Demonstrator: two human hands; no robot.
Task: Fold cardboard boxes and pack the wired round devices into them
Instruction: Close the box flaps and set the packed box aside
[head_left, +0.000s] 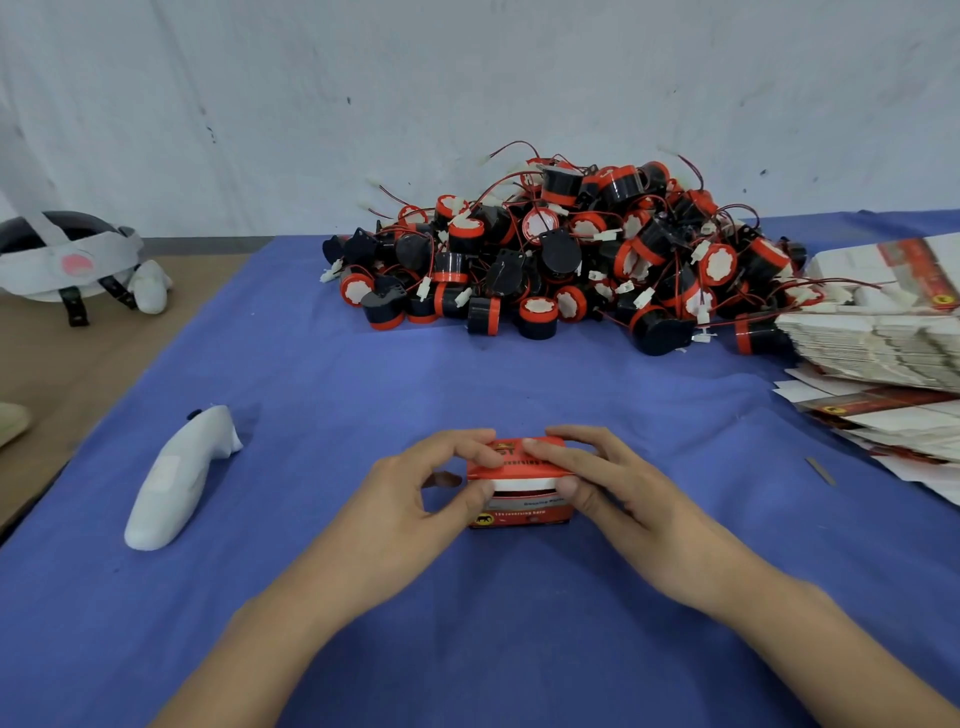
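Note:
A small red cardboard box (519, 512) stands on the blue cloth in front of me. My left hand (415, 493) grips its left end, thumb on the white flap edge and fingers over the top. On the right end sits my right hand (608, 483), thumb at the flap and fingers across the lid. The lid is pressed nearly closed; what is inside is hidden. A big heap of black-and-red round devices (561, 254) with red wires and white plugs lies at the back of the table. Flat unfolded boxes (878, 332) are stacked at the right.
A white controller-shaped object (176, 478) lies on the blue cloth (322, 395) to the left. A white and black headset (67, 260) rests on the bare brown tabletop at far left. A small grey sliver (821, 470) lies near the box stack. A white wall rises behind.

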